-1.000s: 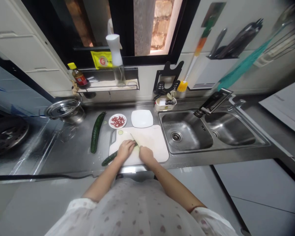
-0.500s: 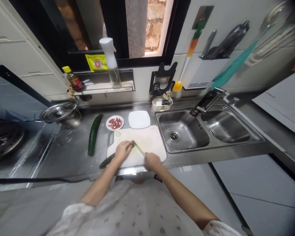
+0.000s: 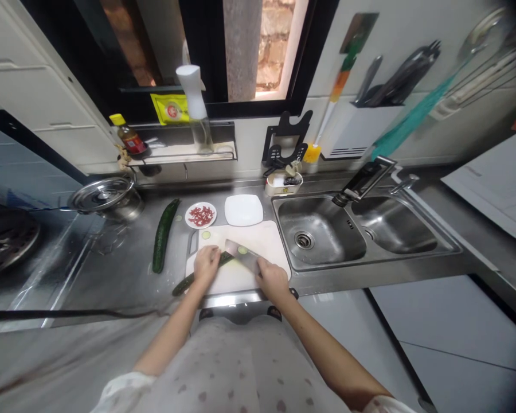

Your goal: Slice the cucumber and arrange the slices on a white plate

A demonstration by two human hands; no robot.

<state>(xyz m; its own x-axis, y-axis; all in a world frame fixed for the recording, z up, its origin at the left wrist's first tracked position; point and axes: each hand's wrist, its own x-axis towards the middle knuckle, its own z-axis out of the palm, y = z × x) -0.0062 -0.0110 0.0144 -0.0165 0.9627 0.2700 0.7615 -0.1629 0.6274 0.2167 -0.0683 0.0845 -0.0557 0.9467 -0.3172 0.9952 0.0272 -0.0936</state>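
Note:
A dark green cucumber lies slantwise across the white cutting board, its near left end reaching past the board. My left hand is closed over its middle, fingers curled. My right hand grips a kitchen knife by its handle. The broad blade is turned with its flat side up, next to the cut end. One pale cucumber slice shows at the blade. Another round slice rests at the board's upper left. A second, whole cucumber lies on the counter to the left.
Behind the board stand a small plate of chopped red pieces and a white square plate. A lidded steel pot is at the left. The double sink adjoins the board's right side. A small slice lies on the counter.
The knife blade has turned from edge-on to flat side up, and a slice now shows at it. My left hand has shifted slightly left along the cucumber, away from the blade.

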